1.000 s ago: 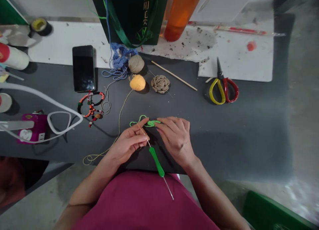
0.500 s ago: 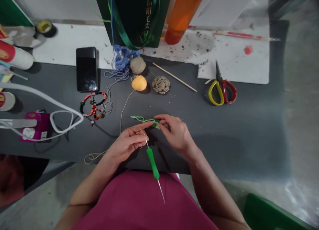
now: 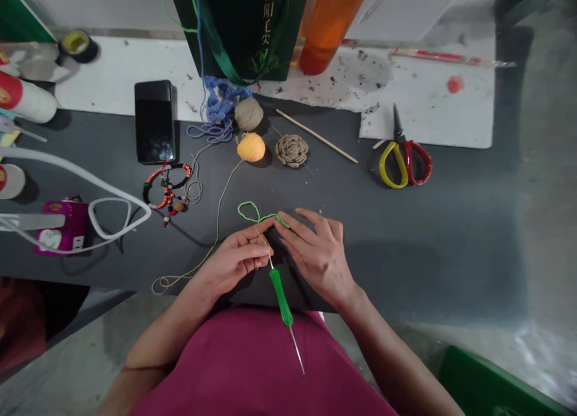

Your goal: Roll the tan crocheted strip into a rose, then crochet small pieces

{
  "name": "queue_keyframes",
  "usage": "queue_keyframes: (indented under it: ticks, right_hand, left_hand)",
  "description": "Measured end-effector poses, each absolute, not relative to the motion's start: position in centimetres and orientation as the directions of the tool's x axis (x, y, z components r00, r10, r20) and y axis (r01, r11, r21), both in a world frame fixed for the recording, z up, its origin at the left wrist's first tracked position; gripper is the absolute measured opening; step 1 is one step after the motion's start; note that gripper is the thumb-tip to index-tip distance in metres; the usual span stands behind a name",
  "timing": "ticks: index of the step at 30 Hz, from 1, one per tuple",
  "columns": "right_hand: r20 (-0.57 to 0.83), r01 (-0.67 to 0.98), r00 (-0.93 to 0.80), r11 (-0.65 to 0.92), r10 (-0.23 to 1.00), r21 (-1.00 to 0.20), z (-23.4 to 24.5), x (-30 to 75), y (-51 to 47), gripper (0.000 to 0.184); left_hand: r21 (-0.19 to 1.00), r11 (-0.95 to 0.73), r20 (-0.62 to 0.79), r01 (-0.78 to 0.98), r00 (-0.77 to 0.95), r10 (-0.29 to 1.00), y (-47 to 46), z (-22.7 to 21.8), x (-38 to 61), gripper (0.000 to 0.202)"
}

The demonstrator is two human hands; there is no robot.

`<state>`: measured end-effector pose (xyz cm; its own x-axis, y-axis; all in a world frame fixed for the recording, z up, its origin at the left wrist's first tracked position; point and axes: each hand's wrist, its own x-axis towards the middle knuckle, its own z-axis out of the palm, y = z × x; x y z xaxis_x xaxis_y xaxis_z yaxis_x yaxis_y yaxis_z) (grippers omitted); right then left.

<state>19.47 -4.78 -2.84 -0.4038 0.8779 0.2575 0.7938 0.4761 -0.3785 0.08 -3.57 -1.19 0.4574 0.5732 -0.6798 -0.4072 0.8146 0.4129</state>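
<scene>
My left hand is closed in a pinch on a crochet hook with a green handle; its thin metal shaft points down toward my lap. A beige thread runs from that hand up to an orange-yellow yarn ball. My right hand lies just right of the left, fingers stretched and together, its fingertips on a green cord that loops on the dark table. The two hands nearly touch.
Behind the hands lie a beige crocheted rosette, a tan yarn ball, a wooden stick, blue yarn and red-and-yellow scissors. A black phone, bead bracelets and a magenta device sit left. A green bag and orange bottle stand at the back.
My right hand flattened its fingers over the green cord, which now shows one rounder loop. The hook tilted slightly; my left hand stayed put.
</scene>
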Motion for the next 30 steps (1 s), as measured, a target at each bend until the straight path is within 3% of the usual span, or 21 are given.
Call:
queue_keyframes:
  ticks: [6, 13, 19, 25, 30]
  right_hand:
    - [0.218, 0.833, -0.41, 0.461, 0.885, -0.305, -3.1, 19.8, -5.9, 0.032]
    - [0.244, 0.831, -0.391, 0.455, 0.887, -0.322, -3.3, 19.5, -5.7, 0.031]
    - [0.321, 0.787, -0.217, 0.36, 0.922, -0.501, -4.0, 19.2, -5.5, 0.027]
    - [0.379, 0.76, -0.063, 0.291, 0.923, -0.582, -4.0, 19.8, -5.9, 0.024]
    - [0.383, 0.597, -0.171, 0.405, 0.908, -0.693, -3.0, 19.4, -7.4, 0.035]
  left_hand:
    - [0.493, 0.772, -0.694, -0.402, 0.353, 0.627, -3.6, -1.1, -0.5, 0.067]
    - [0.481, 0.77, -0.671, -0.42, 0.389, 0.632, -4.1, -1.3, -0.2, 0.056]
    - [0.468, 0.782, -0.686, -0.411, 0.388, 0.615, -4.4, -1.3, 0.0, 0.063]
    - [0.481, 0.76, -0.662, -0.438, 0.387, 0.642, -4.4, -1.4, -0.4, 0.053]
    - [0.472, 0.717, -0.696, -0.513, 0.282, 0.661, -4.5, -0.8, -0.6, 0.053]
